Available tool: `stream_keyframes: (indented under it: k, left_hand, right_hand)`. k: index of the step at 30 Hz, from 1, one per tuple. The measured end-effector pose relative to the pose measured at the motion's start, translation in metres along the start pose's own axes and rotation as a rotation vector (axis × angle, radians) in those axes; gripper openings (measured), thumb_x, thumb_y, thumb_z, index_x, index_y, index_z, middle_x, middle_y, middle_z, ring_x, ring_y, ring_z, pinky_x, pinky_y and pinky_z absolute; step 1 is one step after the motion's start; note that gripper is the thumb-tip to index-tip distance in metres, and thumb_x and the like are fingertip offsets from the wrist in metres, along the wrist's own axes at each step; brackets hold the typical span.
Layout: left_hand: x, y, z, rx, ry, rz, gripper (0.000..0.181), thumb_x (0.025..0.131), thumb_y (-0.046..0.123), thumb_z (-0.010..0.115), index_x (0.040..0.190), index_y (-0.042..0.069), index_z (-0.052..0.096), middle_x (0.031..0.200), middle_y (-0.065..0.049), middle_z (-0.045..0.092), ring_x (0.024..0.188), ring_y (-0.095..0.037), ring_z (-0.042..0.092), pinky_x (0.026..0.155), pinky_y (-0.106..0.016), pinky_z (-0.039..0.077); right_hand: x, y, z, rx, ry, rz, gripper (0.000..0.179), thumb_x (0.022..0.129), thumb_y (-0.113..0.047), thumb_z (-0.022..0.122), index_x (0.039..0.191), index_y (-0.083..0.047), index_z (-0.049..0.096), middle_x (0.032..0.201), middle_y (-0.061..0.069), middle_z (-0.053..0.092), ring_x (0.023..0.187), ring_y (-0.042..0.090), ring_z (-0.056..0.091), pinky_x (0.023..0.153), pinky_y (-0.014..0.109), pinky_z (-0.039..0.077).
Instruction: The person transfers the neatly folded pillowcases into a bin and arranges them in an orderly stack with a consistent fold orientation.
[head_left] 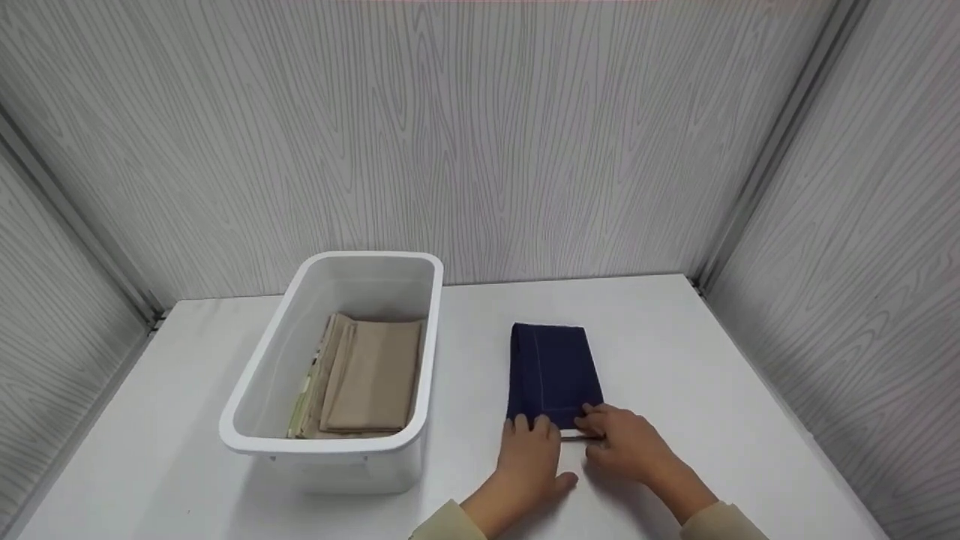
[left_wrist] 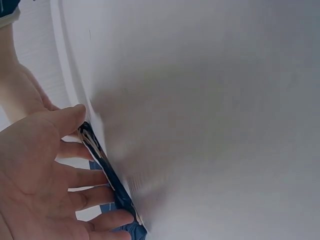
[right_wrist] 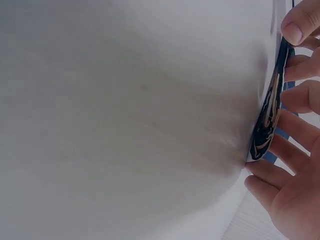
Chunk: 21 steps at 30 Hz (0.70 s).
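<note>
A folded navy cloth lies on the white table, with a thin stitched line near its edges. My left hand touches the near left part of the cloth with its fingertips; its thumb sticks out sideways, apart from the cloth. At the near right corner, the fingers of my right hand rest on the fabric. Both wrist views show the layered near edge of the cloth, which has pale lining between dark folds. Fingers of the left hand and right hand lie along this edge.
Left of the cloth stands a white plastic bin. Inside it are folded beige cloths and a greenish patterned one along the left. Pale wood-grain panels enclose the white table at the back and sides.
</note>
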<state>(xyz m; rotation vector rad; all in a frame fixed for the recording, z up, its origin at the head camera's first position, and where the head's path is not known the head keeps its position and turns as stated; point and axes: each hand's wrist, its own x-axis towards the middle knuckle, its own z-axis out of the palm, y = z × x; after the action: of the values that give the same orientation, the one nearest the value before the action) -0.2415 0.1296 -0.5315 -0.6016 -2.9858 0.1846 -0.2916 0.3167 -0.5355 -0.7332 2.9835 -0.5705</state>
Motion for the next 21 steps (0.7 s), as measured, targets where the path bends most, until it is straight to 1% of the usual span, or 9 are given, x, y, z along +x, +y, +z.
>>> stream_keyframes:
  k: [5,6,8,11,14,16,17,19,21]
  left_hand:
    - [-0.005,-0.005,-0.001,-0.089,-0.014,0.005,0.078,0.084,0.068,0.064,0.133,0.008,0.061,0.121,-0.008,0.059,0.110,-0.032,0.056,0.088,-0.045,0.053]
    - [-0.005,-0.008,-0.001,-0.121,-0.016,0.012,0.076,0.084,0.066,0.064,0.133,0.008,0.061,0.122,-0.009,0.059,0.109,-0.032,0.056,0.085,-0.044,0.054]
    - [-0.004,-0.016,-0.003,-0.227,-0.026,0.021,0.070,0.086,0.063,0.064,0.132,0.009,0.063,0.123,-0.009,0.060,0.109,-0.032,0.056,0.081,-0.044,0.055]
    - [-0.002,-0.035,-0.005,-0.483,0.005,0.002,0.058,0.090,0.056,0.063,0.128,0.013,0.067,0.120,-0.008,0.063,0.105,-0.029,0.057,0.079,-0.043,0.055]
    - [0.002,-0.053,-0.005,-0.779,0.123,-0.058,0.048,0.095,0.050,0.061,0.125,0.013,0.069,0.121,-0.010,0.064,0.108,-0.030,0.057,0.088,-0.047,0.051]
    - [0.006,-0.060,-0.003,-0.953,0.213,-0.099,0.047,0.097,0.046,0.059,0.126,0.011,0.067,0.127,-0.016,0.060,0.116,-0.036,0.054,0.096,-0.051,0.047]
    - [0.008,-0.063,-0.002,-1.036,0.244,-0.123,0.047,0.097,0.045,0.059,0.127,0.009,0.066,0.131,-0.018,0.056,0.120,-0.039,0.052,0.100,-0.054,0.045]
    - [0.012,-0.068,-0.001,-1.212,0.261,-0.180,0.050,0.098,0.043,0.058,0.133,0.007,0.061,0.140,-0.022,0.048,0.130,-0.043,0.046,0.107,-0.057,0.038]
    - [0.016,-0.073,-0.001,-1.397,0.237,-0.250,0.055,0.099,0.042,0.056,0.139,0.005,0.055,0.147,-0.025,0.041,0.138,-0.046,0.038,0.112,-0.058,0.032]
  right_hand:
    - [-0.005,-0.001,0.005,0.003,0.010,0.007,0.043,0.079,-0.011,0.068,0.122,-0.009,0.071,0.138,0.014,0.060,0.128,0.036,0.056,0.104,0.053,0.045]
    - [-0.006,-0.001,0.005,0.018,0.012,0.010,0.043,0.080,-0.011,0.068,0.123,-0.009,0.071,0.139,0.013,0.060,0.128,0.037,0.056,0.105,0.054,0.045]
    - [-0.008,-0.001,0.004,0.057,0.031,0.020,0.045,0.081,-0.010,0.069,0.126,-0.010,0.069,0.142,0.014,0.057,0.130,0.038,0.053,0.106,0.056,0.043]
    - [-0.010,0.002,0.000,0.179,0.089,0.049,0.048,0.084,-0.008,0.069,0.132,-0.013,0.065,0.147,0.015,0.051,0.134,0.040,0.049,0.106,0.058,0.042]
    - [-0.010,0.004,-0.005,0.401,0.156,0.144,0.052,0.089,-0.008,0.067,0.140,-0.016,0.059,0.152,0.015,0.045,0.135,0.041,0.047,0.104,0.056,0.045]
    - [-0.009,0.006,-0.010,0.596,0.185,0.230,0.054,0.091,-0.008,0.063,0.144,-0.016,0.054,0.154,0.015,0.041,0.137,0.041,0.045,0.103,0.053,0.047]
    - [-0.008,0.006,-0.013,0.699,0.196,0.277,0.055,0.093,-0.007,0.060,0.146,-0.015,0.051,0.155,0.016,0.039,0.137,0.041,0.045,0.102,0.051,0.048]
    - [-0.005,0.006,-0.018,0.867,0.215,0.370,0.056,0.095,-0.007,0.056,0.150,-0.013,0.046,0.157,0.017,0.036,0.138,0.041,0.043,0.104,0.051,0.047]
    - [-0.003,0.005,-0.023,1.005,0.223,0.437,0.057,0.096,-0.007,0.050,0.152,-0.011,0.040,0.158,0.020,0.031,0.140,0.041,0.039,0.106,0.052,0.045]
